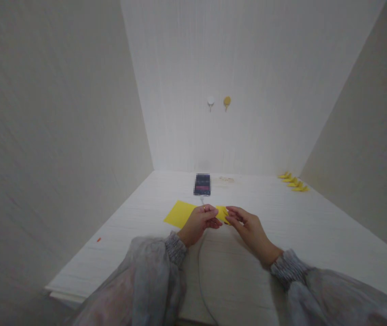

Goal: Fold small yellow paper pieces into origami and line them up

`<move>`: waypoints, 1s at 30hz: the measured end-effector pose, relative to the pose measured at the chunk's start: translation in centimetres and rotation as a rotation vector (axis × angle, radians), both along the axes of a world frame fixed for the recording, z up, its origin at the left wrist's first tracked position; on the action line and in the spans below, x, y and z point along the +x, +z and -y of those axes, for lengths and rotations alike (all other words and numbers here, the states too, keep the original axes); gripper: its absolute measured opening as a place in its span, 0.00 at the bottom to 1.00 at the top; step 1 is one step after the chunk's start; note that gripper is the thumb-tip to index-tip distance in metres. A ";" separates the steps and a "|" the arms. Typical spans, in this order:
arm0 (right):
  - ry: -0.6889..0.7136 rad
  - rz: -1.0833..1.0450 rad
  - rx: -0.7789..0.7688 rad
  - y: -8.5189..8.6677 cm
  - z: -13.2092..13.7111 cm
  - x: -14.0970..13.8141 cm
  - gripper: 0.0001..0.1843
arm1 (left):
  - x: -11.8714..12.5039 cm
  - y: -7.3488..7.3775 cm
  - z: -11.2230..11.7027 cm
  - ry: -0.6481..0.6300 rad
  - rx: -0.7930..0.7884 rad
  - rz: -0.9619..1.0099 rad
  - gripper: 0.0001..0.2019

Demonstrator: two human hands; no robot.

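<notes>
Between my two hands is a small piece of folded yellow paper (221, 213), held up over the white table. My left hand (203, 221) pinches its left end, with a ring on one finger. On the other end, the thumb and fingers of my right hand (246, 222) close on the paper's edge. The exact folds are too blurred to make out. A flat yellow sheet (180, 213) lies on the table just left of my left hand, partly covered by it.
A phone (202, 184) lies behind my hands, and its cable (199, 267) runs down toward me. Several folded yellow paper pieces (293, 182) stand in a row at the back right. An orange scrap (99, 239) lies at left. Two hooks (227, 101) hang on the back wall.
</notes>
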State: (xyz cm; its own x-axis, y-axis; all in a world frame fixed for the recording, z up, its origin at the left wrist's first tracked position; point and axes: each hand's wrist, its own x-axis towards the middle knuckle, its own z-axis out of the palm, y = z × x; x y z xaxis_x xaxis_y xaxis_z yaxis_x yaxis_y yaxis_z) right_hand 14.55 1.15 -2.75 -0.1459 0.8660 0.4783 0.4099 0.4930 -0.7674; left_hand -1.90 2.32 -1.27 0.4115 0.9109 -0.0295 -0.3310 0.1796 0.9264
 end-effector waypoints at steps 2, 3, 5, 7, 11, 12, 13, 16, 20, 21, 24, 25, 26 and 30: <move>-0.030 0.032 0.038 0.0 0.0 0.1 0.13 | 0.1 -0.1 0.0 0.012 -0.010 -0.009 0.13; -0.041 0.045 0.053 0.1 0.1 0.1 0.13 | 0.1 -0.1 -0.1 0.016 -0.014 -0.006 0.13; -0.052 0.059 0.073 0.2 0.2 0.1 0.14 | 0.2 -0.2 -0.2 0.022 -0.019 0.014 0.12; -0.043 0.062 0.079 0.3 0.4 0.0 0.16 | 0.2 -0.3 -0.3 0.029 -0.019 0.029 0.13; 0.001 0.042 0.087 0.7 0.7 -0.1 0.17 | 0.3 -0.5 -0.4 0.043 0.001 0.009 0.13; 0.008 0.031 0.082 0.8 0.7 -0.1 0.17 | 0.3 -0.6 -0.4 0.036 0.008 0.002 0.13; 0.011 0.019 0.075 0.9 0.8 -0.1 0.16 | 0.2 -0.6 -0.4 0.024 0.017 -0.003 0.13; 0.009 -0.025 0.043 1.0 0.7 -0.1 0.15 | 0.2 -0.7 -0.4 -0.014 0.064 -0.007 0.16; -0.008 -0.115 -0.041 0.9 0.4 -0.1 0.12 | 0.0 -0.6 -0.3 -0.003 0.110 0.017 0.21; -0.018 -0.150 -0.082 0.8 0.4 -0.1 0.11 | 0.0 -0.5 -0.2 0.005 0.116 0.023 0.22; -0.023 -0.310 -0.226 0.9 0.2 -0.2 0.12 | 0.0 -0.1 -0.1 0.037 0.139 0.018 0.21; -0.008 -0.371 -0.273 0.9 0.2 -0.3 0.13 | 0.0 0.0 0.0 0.046 0.146 0.009 0.20; 0.012 -0.431 -0.316 1.0 0.2 -0.3 0.13 | 0.0 0.2 0.0 0.056 0.154 0.003 0.19; 0.079 -0.600 -0.427 1.5 0.2 -0.3 0.14 | 0.2 0.5 0.1 0.100 0.196 0.009 0.12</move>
